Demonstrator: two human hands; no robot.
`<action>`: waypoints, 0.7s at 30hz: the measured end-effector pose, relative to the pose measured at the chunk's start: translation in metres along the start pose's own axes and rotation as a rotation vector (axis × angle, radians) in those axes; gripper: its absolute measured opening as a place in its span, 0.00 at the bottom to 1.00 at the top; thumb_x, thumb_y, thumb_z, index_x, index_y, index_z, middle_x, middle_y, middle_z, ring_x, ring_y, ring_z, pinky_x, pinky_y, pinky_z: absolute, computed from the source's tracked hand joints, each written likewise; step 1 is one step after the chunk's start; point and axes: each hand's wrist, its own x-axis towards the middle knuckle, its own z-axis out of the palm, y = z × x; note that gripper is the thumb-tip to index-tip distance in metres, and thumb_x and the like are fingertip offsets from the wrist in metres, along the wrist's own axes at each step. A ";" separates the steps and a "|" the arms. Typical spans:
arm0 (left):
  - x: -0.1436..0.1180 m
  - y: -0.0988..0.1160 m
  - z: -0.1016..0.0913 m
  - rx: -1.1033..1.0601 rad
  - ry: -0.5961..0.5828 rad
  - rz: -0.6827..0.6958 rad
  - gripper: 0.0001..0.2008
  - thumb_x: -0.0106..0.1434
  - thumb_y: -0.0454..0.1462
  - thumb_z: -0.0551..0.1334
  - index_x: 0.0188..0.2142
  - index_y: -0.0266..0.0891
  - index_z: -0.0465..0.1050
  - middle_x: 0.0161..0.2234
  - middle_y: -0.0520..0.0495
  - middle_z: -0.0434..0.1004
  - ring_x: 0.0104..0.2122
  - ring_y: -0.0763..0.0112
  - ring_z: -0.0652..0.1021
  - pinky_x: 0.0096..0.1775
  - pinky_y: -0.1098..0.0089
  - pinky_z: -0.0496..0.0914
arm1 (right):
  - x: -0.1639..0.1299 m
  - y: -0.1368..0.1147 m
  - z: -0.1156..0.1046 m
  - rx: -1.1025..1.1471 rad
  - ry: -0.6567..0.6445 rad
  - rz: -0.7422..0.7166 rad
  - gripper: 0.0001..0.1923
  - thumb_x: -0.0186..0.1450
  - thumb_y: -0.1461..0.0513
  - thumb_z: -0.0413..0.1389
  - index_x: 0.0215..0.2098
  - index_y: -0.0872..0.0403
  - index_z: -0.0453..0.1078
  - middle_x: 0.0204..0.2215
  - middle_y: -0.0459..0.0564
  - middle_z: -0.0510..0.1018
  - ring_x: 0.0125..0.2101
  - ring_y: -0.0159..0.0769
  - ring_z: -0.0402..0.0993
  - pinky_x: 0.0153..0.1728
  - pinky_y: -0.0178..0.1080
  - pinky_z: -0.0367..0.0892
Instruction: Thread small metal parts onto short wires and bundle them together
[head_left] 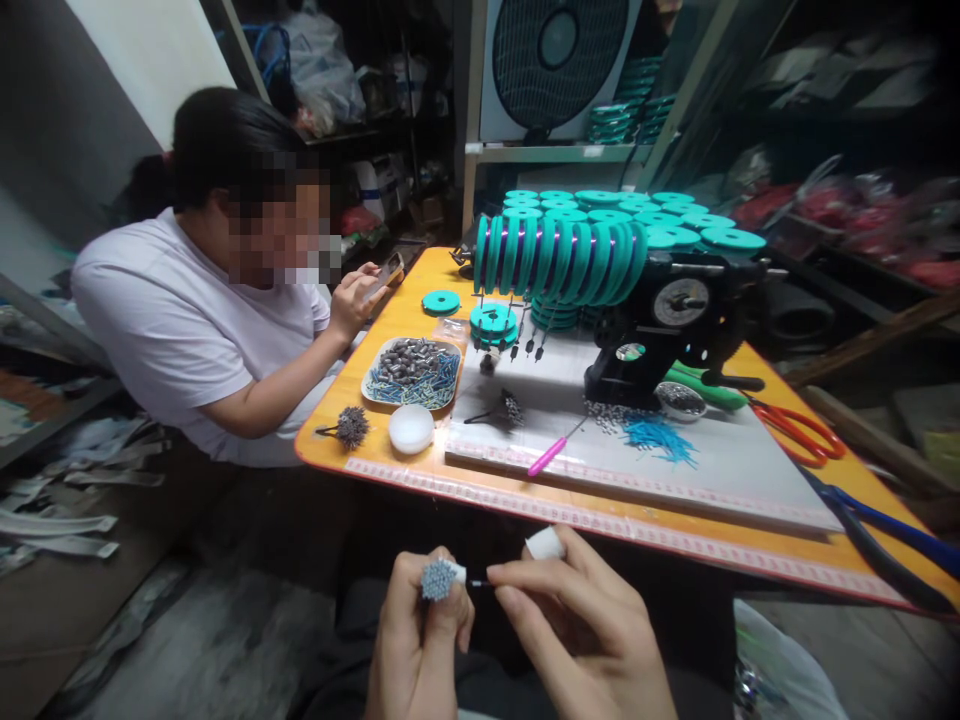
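The left hand [420,640] was closed into a fist around a bundle of small grey tubes [437,579], whose ends stuck up just above its thumb and forefinger. Just to its right, the right hand [577,625] pinched a thin pin [480,583] between thumb and forefinger, its tip at the bundle's side, with a white wrap [544,544] on one fingertip. Beyond both hands stood the orange table [615,520], carrying a tray of tubes [412,372] and teal spools [559,258]; a person in a white shirt [187,320] sat beyond the left hand.
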 end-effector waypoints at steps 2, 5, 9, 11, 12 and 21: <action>-0.001 0.001 0.001 0.000 0.002 -0.079 0.16 0.69 0.48 0.59 0.31 0.40 0.61 0.23 0.55 0.60 0.23 0.79 0.63 0.28 0.74 0.59 | 0.002 0.000 0.002 0.013 0.023 -0.040 0.08 0.65 0.65 0.60 0.40 0.52 0.81 0.29 0.48 0.70 0.26 0.21 0.70 0.24 0.22 0.67; -0.003 0.005 0.003 0.027 0.005 -0.168 0.19 0.66 0.52 0.61 0.31 0.39 0.62 0.24 0.54 0.62 0.24 0.79 0.64 0.27 0.76 0.60 | 0.003 -0.001 0.003 0.036 0.042 -0.071 0.09 0.64 0.65 0.62 0.42 0.52 0.81 0.28 0.48 0.71 0.26 0.21 0.71 0.24 0.22 0.67; -0.004 0.012 0.008 -0.050 0.002 -0.249 0.22 0.62 0.54 0.64 0.31 0.39 0.61 0.24 0.55 0.61 0.23 0.81 0.65 0.26 0.77 0.60 | 0.001 0.000 0.006 0.009 0.034 -0.075 0.08 0.64 0.66 0.62 0.41 0.54 0.80 0.28 0.48 0.70 0.25 0.21 0.70 0.23 0.22 0.65; -0.003 0.016 0.012 -0.154 0.021 -0.327 0.23 0.59 0.54 0.67 0.32 0.40 0.59 0.22 0.57 0.58 0.21 0.82 0.63 0.25 0.78 0.60 | 0.000 0.001 0.008 0.002 0.000 -0.062 0.05 0.64 0.68 0.60 0.37 0.57 0.79 0.27 0.48 0.69 0.24 0.20 0.69 0.21 0.21 0.63; -0.002 0.018 0.013 -0.206 0.031 -0.350 0.24 0.58 0.53 0.68 0.32 0.41 0.58 0.21 0.58 0.57 0.21 0.82 0.62 0.25 0.78 0.60 | 0.000 0.001 0.009 -0.004 -0.016 -0.058 0.04 0.64 0.68 0.59 0.34 0.58 0.77 0.26 0.48 0.68 0.23 0.20 0.68 0.21 0.21 0.62; 0.032 0.035 -0.004 -0.255 0.101 -0.087 0.17 0.66 0.45 0.63 0.29 0.39 0.59 0.23 0.56 0.56 0.21 0.80 0.61 0.22 0.77 0.62 | 0.001 0.002 -0.015 -0.166 0.031 -0.077 0.07 0.62 0.69 0.56 0.26 0.57 0.68 0.23 0.46 0.65 0.22 0.21 0.62 0.21 0.24 0.58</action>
